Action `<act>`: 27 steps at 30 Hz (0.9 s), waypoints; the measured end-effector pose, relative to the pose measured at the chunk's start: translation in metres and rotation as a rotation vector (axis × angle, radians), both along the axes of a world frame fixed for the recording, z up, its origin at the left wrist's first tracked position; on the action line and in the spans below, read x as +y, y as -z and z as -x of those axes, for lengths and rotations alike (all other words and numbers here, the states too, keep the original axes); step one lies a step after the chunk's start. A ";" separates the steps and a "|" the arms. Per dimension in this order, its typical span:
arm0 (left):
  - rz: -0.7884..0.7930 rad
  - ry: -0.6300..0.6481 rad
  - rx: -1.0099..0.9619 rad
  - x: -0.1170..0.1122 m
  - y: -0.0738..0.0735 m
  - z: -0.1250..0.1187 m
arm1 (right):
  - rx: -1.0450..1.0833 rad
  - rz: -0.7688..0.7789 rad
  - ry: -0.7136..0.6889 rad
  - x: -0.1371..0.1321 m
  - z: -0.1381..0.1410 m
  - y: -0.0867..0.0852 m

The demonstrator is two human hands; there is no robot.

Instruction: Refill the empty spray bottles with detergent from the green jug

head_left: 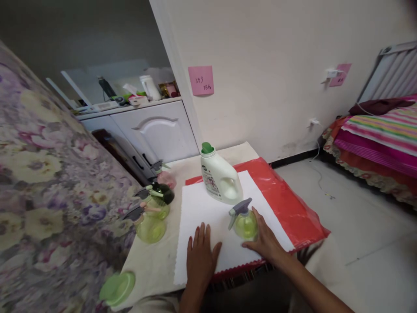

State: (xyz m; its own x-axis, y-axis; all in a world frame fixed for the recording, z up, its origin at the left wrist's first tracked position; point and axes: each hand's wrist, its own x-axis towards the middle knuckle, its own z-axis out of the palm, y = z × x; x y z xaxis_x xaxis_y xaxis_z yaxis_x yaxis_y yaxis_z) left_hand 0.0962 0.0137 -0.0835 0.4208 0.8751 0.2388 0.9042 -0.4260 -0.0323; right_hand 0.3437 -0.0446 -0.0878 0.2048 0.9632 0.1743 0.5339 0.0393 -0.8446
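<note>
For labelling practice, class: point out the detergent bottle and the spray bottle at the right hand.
Detergent bottle (217, 177): head view, on its labelled white body.
Spray bottle (246, 224): head view, on its round green belly.

Low table (153, 265) under a cream covering. Spread over the right part, a red plastic sheet (286, 204); on top of that, a white mat (202, 208). At the mat's far edge, upright, a white detergent bottle (220, 178) with a green cap. Toward the mat's near right corner, a green spray bottle (245, 222). Just left of the mat, on the bare covering, a close cluster of spray bottles: pink bottle (165, 177) farthest, dark green bottle (162, 194) next, light green pair (150, 228) nearest. Left of the mat's near corner, at the table edge, a flat green lid (117, 288).
</note>
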 end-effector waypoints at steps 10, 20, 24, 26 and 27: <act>-0.038 -0.161 0.030 -0.008 0.007 0.017 | -0.514 0.012 -0.009 -0.018 -0.012 0.009; -0.025 -0.175 0.016 -0.009 0.001 0.021 | 0.075 0.000 0.019 -0.036 -0.030 -0.018; -0.049 -0.191 -0.032 -0.008 -0.005 0.012 | 0.324 -0.042 -0.018 -0.051 -0.048 -0.081; -0.054 -0.173 -0.049 -0.005 -0.008 0.004 | 0.793 -0.109 -0.160 -0.064 -0.055 -0.123; -0.049 -0.167 -0.051 -0.003 -0.010 0.000 | 0.976 -0.108 -0.273 -0.074 -0.058 -0.140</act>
